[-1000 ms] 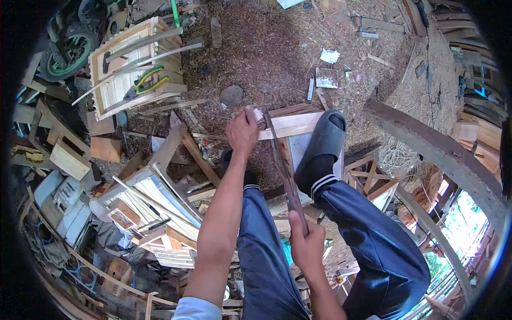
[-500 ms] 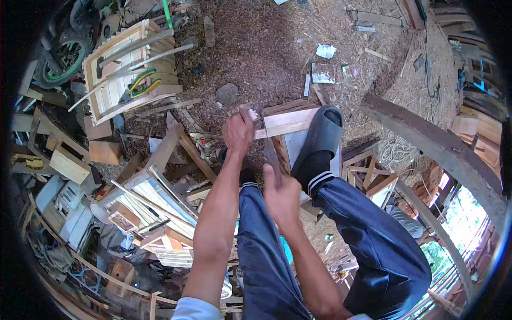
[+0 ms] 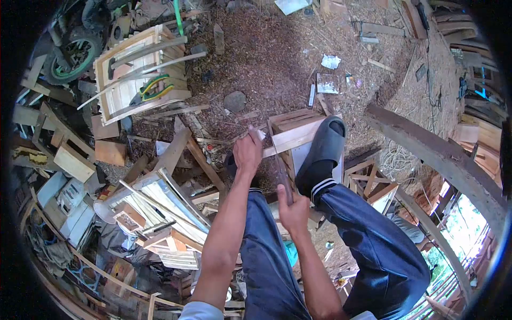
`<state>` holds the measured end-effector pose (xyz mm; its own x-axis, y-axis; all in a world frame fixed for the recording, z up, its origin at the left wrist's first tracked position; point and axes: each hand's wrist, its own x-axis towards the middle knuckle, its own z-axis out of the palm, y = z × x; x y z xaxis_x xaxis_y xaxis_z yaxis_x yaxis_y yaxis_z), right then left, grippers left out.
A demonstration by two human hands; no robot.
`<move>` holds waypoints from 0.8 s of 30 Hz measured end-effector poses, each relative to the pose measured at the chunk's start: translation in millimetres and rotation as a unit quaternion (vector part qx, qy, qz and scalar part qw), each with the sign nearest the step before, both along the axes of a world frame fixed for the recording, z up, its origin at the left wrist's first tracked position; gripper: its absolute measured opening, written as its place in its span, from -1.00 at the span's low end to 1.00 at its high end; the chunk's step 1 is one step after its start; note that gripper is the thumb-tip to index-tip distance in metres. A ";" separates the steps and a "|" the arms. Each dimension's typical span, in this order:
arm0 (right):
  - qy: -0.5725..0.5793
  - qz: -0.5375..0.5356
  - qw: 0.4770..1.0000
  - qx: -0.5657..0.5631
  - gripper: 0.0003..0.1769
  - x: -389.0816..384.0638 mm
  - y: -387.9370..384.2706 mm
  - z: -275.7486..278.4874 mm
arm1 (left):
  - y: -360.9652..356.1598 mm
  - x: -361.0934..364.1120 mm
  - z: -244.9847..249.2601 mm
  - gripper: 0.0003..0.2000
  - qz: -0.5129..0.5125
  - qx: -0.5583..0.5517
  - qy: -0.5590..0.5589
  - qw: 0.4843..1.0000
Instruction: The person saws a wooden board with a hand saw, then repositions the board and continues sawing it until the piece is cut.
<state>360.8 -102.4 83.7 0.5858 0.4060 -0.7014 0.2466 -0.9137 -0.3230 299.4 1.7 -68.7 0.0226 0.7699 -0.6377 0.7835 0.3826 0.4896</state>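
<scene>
My left hand (image 3: 248,151) grips the end of a pale wood strip (image 3: 269,151) beside a wooden box (image 3: 301,133). The fingers of my right hand (image 3: 294,212) are wrapped round the handle of a long dark tool (image 3: 280,176), which looks like a saw. Its narrow blade runs up past the strip, close to the box's left edge. My foot in a dark sandal (image 3: 326,144) presses on the right part of the box. What lies under the fingers of my left hand is partly hidden.
At the upper left, a wooden crate (image 3: 101,80) bears a hammer and yellow-green pliers (image 3: 152,89). A grey stone (image 3: 234,101) lies ahead on the ground. A thick curved beam (image 3: 426,141) crosses the right side. Wood strips and frames (image 3: 165,197) are piled at lower left.
The view has shifted, so the scene sits slightly lower and further right. My right hand has moved a little down and back with the tool. Both hands keep their hold.
</scene>
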 end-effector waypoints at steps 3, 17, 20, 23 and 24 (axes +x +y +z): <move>0.032 -0.008 0.999 -0.014 -0.42 21.1 -4.3 -11.3 | 20.9 3.1 2.2 -0.29 -0.059 -0.010 0.027 0.998; -0.025 0.079 0.979 0.187 -0.46 20.8 48.5 -26.7 | 16.2 -55.8 35.1 -0.21 0.120 -0.048 0.082 0.988; -0.108 0.246 0.925 0.270 -0.66 47.3 66.0 -45.6 | 14.1 -67.0 29.7 -0.15 0.135 -0.023 0.056 0.989; -0.193 0.401 0.858 0.256 -0.71 84.3 83.4 -82.1 | 15.8 -77.5 23.2 -0.08 0.159 -0.042 0.041 0.986; -0.190 0.434 0.852 0.222 -0.71 90.2 89.4 -86.9 | 16.0 -80.6 19.3 -0.07 0.164 -0.058 0.022 0.985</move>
